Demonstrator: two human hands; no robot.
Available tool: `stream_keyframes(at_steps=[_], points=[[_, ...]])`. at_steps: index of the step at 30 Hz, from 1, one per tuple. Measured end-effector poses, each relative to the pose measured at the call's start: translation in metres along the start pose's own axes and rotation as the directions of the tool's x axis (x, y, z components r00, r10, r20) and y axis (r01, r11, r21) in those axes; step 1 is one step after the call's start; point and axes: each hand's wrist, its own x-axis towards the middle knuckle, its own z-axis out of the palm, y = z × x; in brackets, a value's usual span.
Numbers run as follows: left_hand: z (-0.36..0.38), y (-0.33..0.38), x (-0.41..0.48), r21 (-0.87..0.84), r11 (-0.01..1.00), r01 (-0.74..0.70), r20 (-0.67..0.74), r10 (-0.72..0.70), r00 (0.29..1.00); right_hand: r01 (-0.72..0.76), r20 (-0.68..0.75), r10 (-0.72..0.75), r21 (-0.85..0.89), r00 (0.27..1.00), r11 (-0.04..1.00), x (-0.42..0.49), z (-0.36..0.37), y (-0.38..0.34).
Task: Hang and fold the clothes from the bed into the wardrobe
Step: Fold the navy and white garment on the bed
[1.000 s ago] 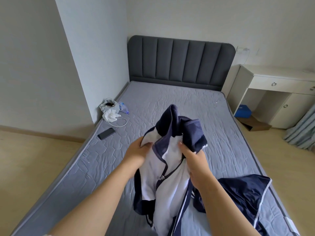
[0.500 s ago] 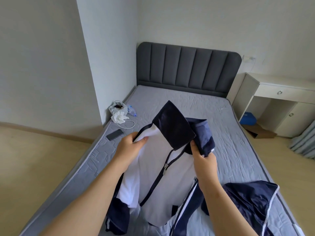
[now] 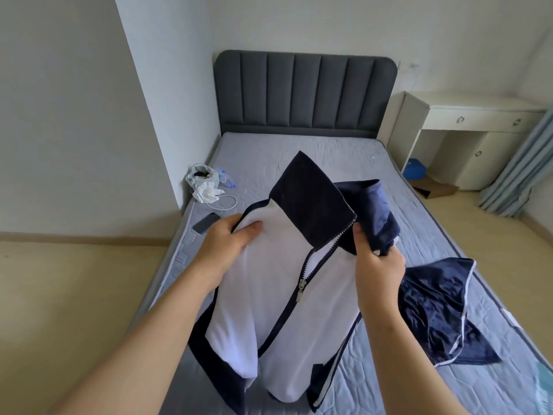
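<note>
Left hand [image 3: 227, 241]: pinches the jacket [image 3: 284, 283] at one shoulder, thumb on the white front, fingers behind.
Right hand [image 3: 377, 265]: curled round bunched navy cloth at the other shoulder, beside the collar [image 3: 311, 202].
Jacket: held up over the bed [image 3: 329, 157], front facing the person, zip [image 3: 301, 290] part closed, hem hanging near the mattress.
Change: a second ago it was a crumpled bundle between hands close together; the hands have drawn apart and spread it.
Meaning: probably squared up for a hanger or a fold; wardrobe out of view.
Left on bed: navy garment [image 3: 434, 310], just beside the right wrist.
Far edge: phone [image 3: 206, 223], bag [image 3: 202, 181].
</note>
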Motion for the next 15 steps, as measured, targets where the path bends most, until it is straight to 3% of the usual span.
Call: stream_keyframes(at_steps=[6, 11, 15], points=[[0.000, -0.017, 0.021, 0.035, 0.997, 0.067, -0.008, -0.067, 0.998, -0.008, -0.026, 0.007, -0.067, 1.000, 0.998, 0.015, 0.012, 0.014], [0.014, -0.053, 0.061, 0.058, 0.970, 0.237, -0.004, -0.237, 0.972, -0.156, 0.003, 0.160, -0.188, 0.987, 0.970, 0.052, 0.037, 0.060], [0.034, -0.084, 0.119, 0.111, 0.942, 0.318, -0.080, -0.311, 0.947, -0.246, 0.055, 0.273, -0.290, 0.960, 0.925, 0.101, 0.063, 0.093]])
